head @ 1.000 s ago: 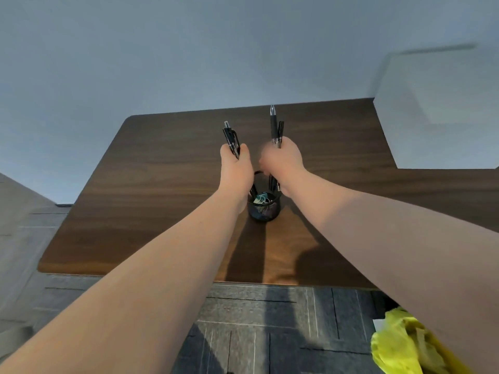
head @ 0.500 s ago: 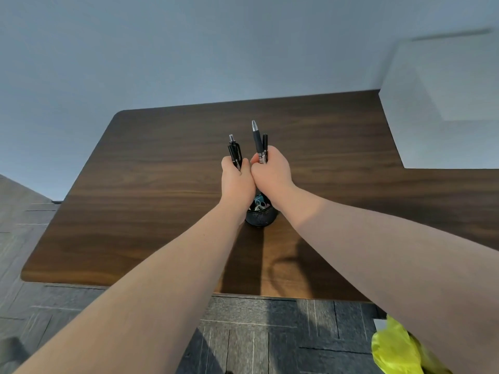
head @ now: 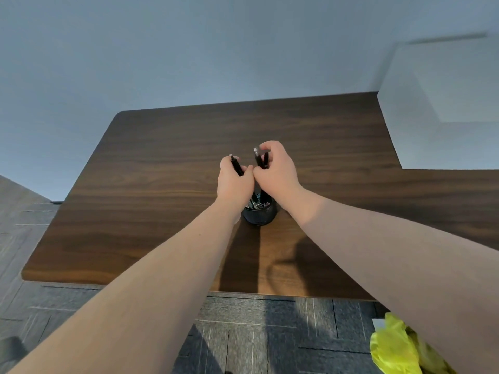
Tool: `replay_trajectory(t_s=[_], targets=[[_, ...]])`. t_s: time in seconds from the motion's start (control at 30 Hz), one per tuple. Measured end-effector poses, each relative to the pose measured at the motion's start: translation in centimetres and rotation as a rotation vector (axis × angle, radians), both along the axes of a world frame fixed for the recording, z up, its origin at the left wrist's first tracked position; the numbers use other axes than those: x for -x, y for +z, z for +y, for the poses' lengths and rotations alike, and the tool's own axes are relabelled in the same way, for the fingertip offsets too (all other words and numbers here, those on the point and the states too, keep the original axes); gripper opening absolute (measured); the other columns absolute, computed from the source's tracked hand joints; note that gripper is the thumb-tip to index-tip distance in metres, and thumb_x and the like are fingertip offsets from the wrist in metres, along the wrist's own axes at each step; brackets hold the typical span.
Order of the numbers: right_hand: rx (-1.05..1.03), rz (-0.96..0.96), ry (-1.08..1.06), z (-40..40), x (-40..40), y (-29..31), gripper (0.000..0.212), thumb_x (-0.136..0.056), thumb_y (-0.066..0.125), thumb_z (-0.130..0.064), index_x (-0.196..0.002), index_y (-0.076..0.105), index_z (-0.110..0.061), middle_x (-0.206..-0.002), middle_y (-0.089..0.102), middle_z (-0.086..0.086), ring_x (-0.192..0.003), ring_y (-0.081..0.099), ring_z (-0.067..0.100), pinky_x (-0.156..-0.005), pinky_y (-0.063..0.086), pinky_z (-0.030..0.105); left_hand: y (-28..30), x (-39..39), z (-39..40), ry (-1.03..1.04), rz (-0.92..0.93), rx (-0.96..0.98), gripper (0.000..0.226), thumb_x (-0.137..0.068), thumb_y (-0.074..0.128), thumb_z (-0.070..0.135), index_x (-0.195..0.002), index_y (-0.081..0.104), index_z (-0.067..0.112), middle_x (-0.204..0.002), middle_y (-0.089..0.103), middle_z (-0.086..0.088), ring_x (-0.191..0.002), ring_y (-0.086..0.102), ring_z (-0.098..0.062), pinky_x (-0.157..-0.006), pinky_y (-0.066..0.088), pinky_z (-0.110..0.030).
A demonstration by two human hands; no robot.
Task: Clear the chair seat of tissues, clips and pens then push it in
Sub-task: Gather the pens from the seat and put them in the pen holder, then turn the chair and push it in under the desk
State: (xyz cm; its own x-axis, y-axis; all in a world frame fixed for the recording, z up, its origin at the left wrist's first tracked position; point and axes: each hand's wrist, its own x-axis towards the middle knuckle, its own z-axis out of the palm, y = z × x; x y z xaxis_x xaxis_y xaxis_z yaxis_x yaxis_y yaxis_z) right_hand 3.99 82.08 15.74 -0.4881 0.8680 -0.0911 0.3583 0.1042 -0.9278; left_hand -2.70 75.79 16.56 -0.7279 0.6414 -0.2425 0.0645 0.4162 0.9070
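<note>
desk (head: 162, 211) unchanged; pens (head: 260, 160) now lower into cup (head: 260, 215)

I see both arms stretched forward, my left hand (head: 233, 182) and right hand (head: 276, 171) fisted, knuckles touching, each gripping pens.

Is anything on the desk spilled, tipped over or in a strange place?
Nothing stands out. The black cup stands upright on the desk, and the left hand and right hand hold pens above it.

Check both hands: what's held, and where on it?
Left hand holds one black pen near its upper end; right hand holds black pens by their upper halves.
</note>
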Motion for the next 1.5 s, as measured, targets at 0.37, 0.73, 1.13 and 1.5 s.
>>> replay_trajectory(t_s=[0.37, 0.73, 1.13, 1.5], targets=[[-0.163, -0.211, 0.08, -0.6, -2.7, 1.5, 0.058, -0.091, 0.055, -0.024, -0.145, 0.034, -0.025, -0.149, 0.042, -0.002, -0.137, 0.04, 0.019, -0.106, 0.038, 0.036, 2.5, 0.7, -2.3, -0.129, 0.209, 0.126, 0.081, -0.09, 0.057, 0.023, -0.151, 0.005, 0.022, -0.159, 0.013, 0.0, -0.145, 0.018, -0.02, -0.114, 0.025, -0.036], [-0.266, -0.4, 0.086, -5.3, -6.0, 5.4, 0.058, -0.094, 0.049, -0.027, -0.147, 0.028, -0.025, -0.152, 0.037, -0.002, -0.135, 0.042, 0.023, -0.104, 0.041, 0.04, 6.4, -0.7, -9.1, -0.237, 0.368, 0.185, 0.074, -0.091, 0.055, 0.028, -0.151, 0.012, 0.019, -0.16, 0.009, 0.001, -0.148, 0.005, -0.013, -0.12, 0.012, -0.034], [-0.351, -0.506, 0.165, -21.1, -12.6, 12.3, 0.059, -0.093, 0.052, -0.026, -0.148, 0.028, -0.023, -0.152, 0.038, 0.001, -0.137, 0.04, 0.025, -0.108, 0.039, 0.04, 12.1, -5.5, -24.4, -0.487, 0.449, 0.334, 0.068, -0.094, 0.049, 0.033, -0.151, 0.015, 0.018, -0.161, 0.006, -0.006, -0.148, 0.007, -0.022, -0.118, 0.015, -0.037], [-0.375, -0.578, 0.311, -35.0, -18.0, 14.6, 0.067, -0.094, 0.052, -0.034, -0.151, 0.018, -0.026, -0.159, 0.024, -0.003, -0.144, 0.028, 0.021, -0.115, 0.031, 0.04, 14.5, -10.4, -38.2, -0.501, 0.517, 0.44, 0.07, -0.094, 0.049, 0.036, -0.151, 0.013, 0.019, -0.161, 0.003, -0.008, -0.148, 0.006, -0.023, -0.118, 0.014, -0.035]])
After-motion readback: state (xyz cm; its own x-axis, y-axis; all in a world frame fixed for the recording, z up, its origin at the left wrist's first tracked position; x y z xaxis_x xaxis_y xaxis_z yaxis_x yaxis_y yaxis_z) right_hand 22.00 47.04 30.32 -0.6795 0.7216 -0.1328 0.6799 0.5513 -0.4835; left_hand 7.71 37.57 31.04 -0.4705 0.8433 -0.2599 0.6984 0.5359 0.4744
